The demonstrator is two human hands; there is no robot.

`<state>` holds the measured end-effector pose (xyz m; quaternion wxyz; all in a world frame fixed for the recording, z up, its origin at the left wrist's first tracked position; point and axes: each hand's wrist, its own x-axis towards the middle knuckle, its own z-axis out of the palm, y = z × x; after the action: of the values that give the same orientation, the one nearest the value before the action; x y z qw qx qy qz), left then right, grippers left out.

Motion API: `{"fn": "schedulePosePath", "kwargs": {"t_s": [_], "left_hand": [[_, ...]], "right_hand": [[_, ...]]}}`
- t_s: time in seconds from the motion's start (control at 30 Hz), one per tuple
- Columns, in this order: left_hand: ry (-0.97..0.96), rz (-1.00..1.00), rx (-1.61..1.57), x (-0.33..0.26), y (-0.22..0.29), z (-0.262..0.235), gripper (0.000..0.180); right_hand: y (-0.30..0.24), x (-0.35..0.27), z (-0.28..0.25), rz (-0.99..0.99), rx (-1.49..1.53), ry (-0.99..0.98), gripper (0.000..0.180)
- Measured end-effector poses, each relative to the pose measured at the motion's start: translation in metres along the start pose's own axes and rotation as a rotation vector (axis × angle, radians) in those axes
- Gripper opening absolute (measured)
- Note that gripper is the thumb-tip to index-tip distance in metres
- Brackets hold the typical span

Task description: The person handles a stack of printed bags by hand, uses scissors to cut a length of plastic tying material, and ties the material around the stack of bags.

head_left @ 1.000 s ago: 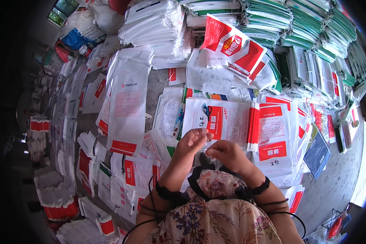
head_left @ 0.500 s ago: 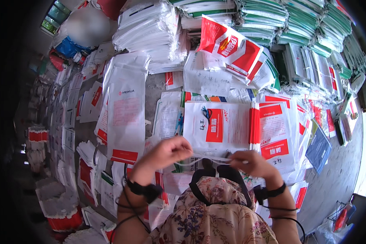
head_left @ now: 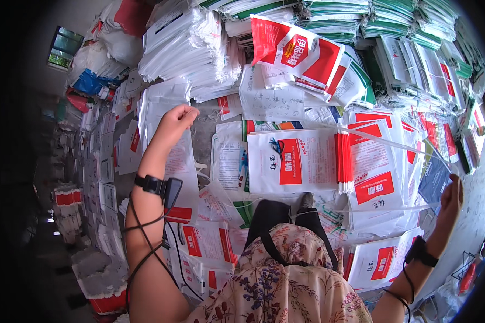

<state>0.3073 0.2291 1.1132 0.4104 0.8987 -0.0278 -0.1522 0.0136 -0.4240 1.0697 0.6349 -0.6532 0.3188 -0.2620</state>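
My left hand is raised at the left, fingers closed in a pinch; a thin white string seems to run from it. Far out to the right, my right hand grips the same string, which stretches across in two strands. Between the hands lies a neat stack of white-and-red printed bags, its red edges fanned at the right side. On top of that stack rests a small blue-and-black tool, which looks like scissors. The lower strand passes in front of my knees.
Tall piles of white bags and green-edged bags stand at the back. A red-and-white bag lies tilted on a handwritten white sheet. Loose flat bags spread to the right, with a dark blue sheet beyond them.
My hands were close together before my lap with the string between them. They have swung wide apart, left hand up and left, right hand far right, drawing the string out long.
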Motion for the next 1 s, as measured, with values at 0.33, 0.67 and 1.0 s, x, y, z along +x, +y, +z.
{"fn": "schedulePosePath", "kwargs": {"t_s": [0.33, 0.67, 1.0], "left_hand": [[0.018, 0.010, 0.450, 0.172, 0.007, 0.043, 0.026], [-0.211, -0.064, 0.188, 0.384, -0.002, 0.075, 0.045], [-0.055, 0.613, -0.418, 0.531, 0.012, 0.041, 0.039]], "right_hand": [[0.038, -0.046, -0.095, 0.086, -0.143, 0.375, 0.031], [0.076, -0.133, 0.068, 0.176, -0.226, 0.432, 0.028], [0.096, -0.268, 0.343, 0.326, -0.312, 0.493, 0.024]]}}
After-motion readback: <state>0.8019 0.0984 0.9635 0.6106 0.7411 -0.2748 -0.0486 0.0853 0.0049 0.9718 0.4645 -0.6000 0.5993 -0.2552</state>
